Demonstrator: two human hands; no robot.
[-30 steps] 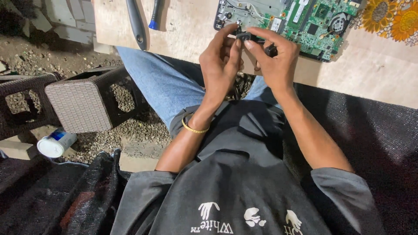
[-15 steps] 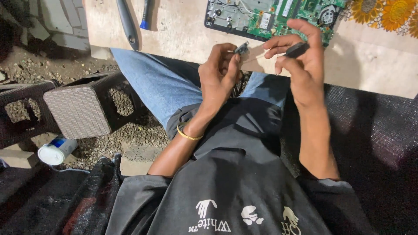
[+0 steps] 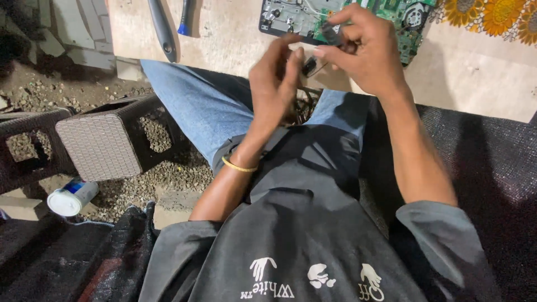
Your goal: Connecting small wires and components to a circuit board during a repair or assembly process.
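My left hand (image 3: 277, 75) and my right hand (image 3: 363, 53) are raised together over my lap, just in front of a green circuit board (image 3: 386, 14) lying on a pale board surface (image 3: 235, 33). My right hand pinches a small dark part (image 3: 330, 32) between thumb and fingers. My left hand's fingertips hold another small dark piece (image 3: 309, 66) close beside it. The two hands nearly touch. A yellow band (image 3: 239, 166) circles my left wrist.
Two tool handles, one grey (image 3: 162, 31) and one blue-tipped (image 3: 186, 19), lie on the pale surface at upper left. A woven dark stool (image 3: 103, 145) stands on gravel at left, with a white and blue canister (image 3: 71, 197) beside it. Flowered cloth (image 3: 492, 17) is at top right.
My hands lifted off the circuit board toward me with the small dark parts, separated briefly, then came back close together.
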